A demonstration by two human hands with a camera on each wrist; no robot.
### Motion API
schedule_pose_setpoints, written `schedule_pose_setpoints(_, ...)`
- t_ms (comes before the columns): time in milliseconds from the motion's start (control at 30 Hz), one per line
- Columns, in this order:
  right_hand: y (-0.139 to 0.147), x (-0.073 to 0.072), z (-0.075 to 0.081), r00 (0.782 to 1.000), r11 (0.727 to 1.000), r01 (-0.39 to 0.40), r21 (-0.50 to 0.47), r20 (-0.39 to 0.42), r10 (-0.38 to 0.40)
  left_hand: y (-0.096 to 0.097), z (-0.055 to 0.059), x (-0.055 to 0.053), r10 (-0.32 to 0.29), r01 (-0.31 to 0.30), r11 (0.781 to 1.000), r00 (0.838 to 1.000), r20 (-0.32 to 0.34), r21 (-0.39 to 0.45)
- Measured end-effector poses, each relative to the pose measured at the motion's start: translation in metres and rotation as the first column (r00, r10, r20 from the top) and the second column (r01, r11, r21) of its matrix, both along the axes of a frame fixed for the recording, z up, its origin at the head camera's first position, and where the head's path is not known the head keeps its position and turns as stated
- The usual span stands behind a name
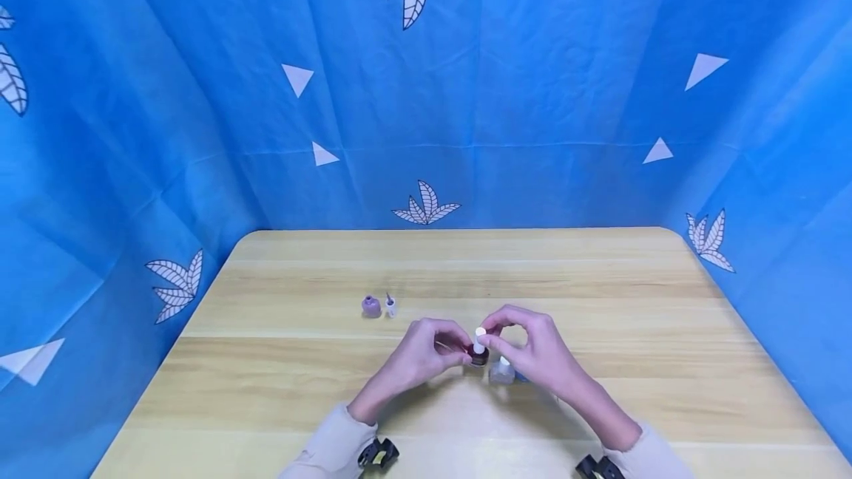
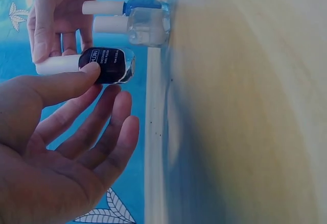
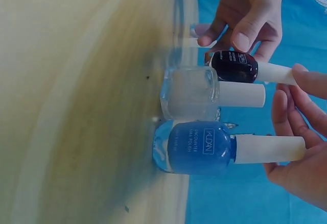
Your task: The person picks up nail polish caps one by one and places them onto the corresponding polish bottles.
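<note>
Between both hands is a nail polish bottle [image 2: 115, 67] with dark polish and a white cap [image 1: 480, 337], held upright a little above the tabletop. My left hand [image 1: 421, 352] pinches the glass body between thumb and fingers. The right hand [image 1: 532, 350] grips the white cap from above with thumb and fingertips. The cap sits on the bottle's neck. Close by the right hand stand a clear nail polish bottle [image 3: 190, 92] and a blue nail polish bottle [image 3: 199, 147], both upright with white caps on. The blue one is mostly hidden in the head view.
Farther back to the left, an uncapped purple nail polish bottle [image 1: 371, 307] stands on the wooden table [image 1: 279, 390]. Beside it is a white cap with its brush pointing up [image 1: 390, 307]. A blue cloth [image 1: 532, 94] with leaf prints hangs behind and around the table.
</note>
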State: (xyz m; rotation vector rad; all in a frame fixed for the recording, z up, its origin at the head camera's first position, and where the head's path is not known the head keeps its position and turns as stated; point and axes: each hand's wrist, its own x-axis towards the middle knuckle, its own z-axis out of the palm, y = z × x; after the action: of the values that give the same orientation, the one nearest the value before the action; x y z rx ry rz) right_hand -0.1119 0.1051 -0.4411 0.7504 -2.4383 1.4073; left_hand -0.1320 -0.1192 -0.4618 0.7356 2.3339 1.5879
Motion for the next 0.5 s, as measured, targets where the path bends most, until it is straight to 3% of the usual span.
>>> schedule_pose_setpoints(267, -0.001, 0.004, -0.005, 1.0, 1.0, -0.006, 0.022, 0.022, 0.006, 0.001, -0.008, 0.002, -0.02, 0.02, 1.0, 0.999, 0.03, -0.016)
schedule_pose_setpoints(500, -0.001, 0.004, -0.009, 0.999, 0.998, -0.035, 0.058, -0.015, 0.036, 0.0, -0.012, 0.002, -0.027, 0.028, 0.999, 0.999, 0.044, -0.017)
